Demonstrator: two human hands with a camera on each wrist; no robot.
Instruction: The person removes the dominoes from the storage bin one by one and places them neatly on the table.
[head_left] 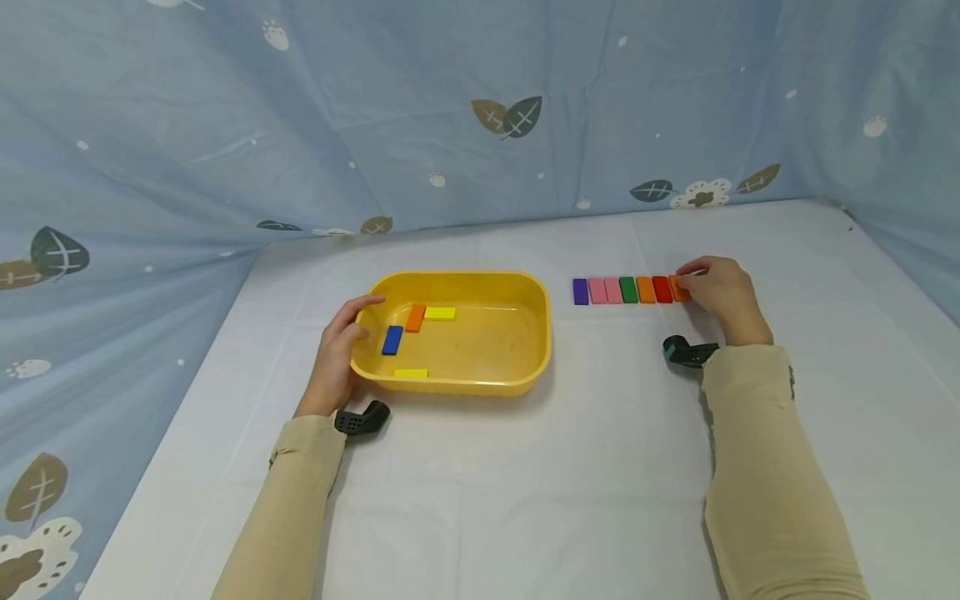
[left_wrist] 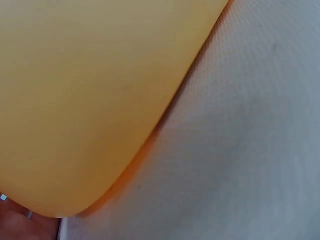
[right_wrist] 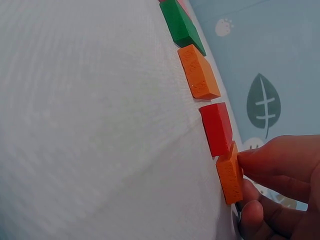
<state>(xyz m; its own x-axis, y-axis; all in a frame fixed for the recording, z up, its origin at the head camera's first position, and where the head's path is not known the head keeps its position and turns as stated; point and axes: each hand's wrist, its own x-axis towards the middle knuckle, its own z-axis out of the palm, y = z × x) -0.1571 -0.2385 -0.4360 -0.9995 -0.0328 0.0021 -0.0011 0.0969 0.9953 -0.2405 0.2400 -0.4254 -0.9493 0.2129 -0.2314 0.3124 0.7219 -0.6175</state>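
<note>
A yellow tray stands left of centre, holding a blue block, an orange block and two yellow blocks. The left hand grips its left rim. On the right, a row of upright-laid blocks runs from purple through pink, green, orange and red. At the row's right end the right hand pinches an orange block, close against the red block; the thumb and fingers cover part of it.
A white cloth covers the table. Blue patterned fabric hangs behind and at both sides. Each wrist wears a black device, one near the tray's lower left corner and one below the row.
</note>
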